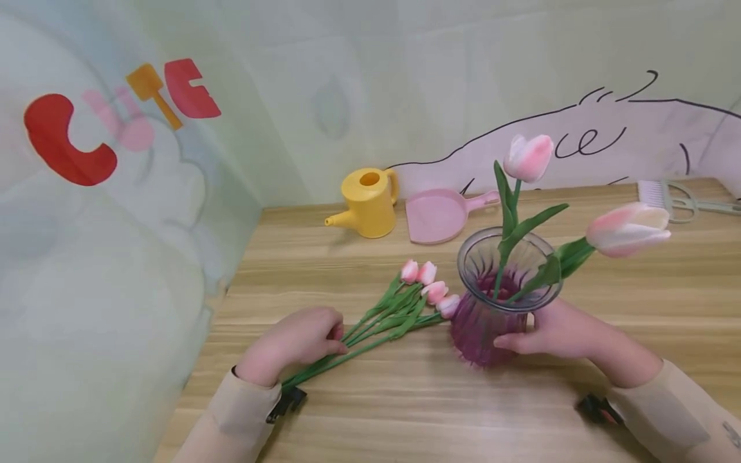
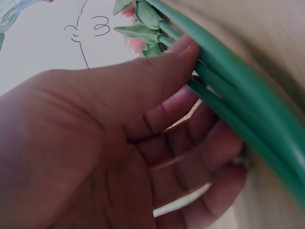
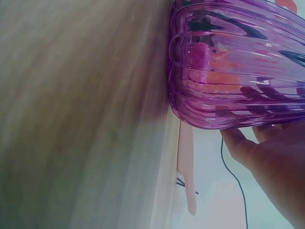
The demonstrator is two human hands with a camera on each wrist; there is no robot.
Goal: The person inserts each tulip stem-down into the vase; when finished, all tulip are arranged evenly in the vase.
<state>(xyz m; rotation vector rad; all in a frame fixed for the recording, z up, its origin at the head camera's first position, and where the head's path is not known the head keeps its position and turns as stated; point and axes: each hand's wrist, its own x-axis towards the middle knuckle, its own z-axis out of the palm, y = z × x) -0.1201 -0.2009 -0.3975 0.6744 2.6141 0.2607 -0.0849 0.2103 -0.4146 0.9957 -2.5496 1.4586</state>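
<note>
Several pink-and-white tulips [image 1: 399, 315] lie on the wooden table, their green stems pointing toward the left sleeve. My left hand [image 1: 301, 337] is at these stems. In the left wrist view its thumb and curled fingers pinch at the green stems [image 2: 248, 105]. A purple ribbed glass vase [image 1: 480, 334] stands upright to the right of the bunch. My right hand [image 1: 558, 328] grips the vase's right side, thumb in front; the other fingers are mostly hidden behind it. Two tulips stand in the vase, one upright tulip [image 1: 528, 157] and one tulip leaning right [image 1: 628, 230].
A yellow watering can [image 1: 370, 209] and a pink dustpan [image 1: 437, 215] are at the back of the table. A pale brush [image 1: 683, 200] lies at the back right. Printed wall panels [image 1: 324, 128] border the table behind and at the left.
</note>
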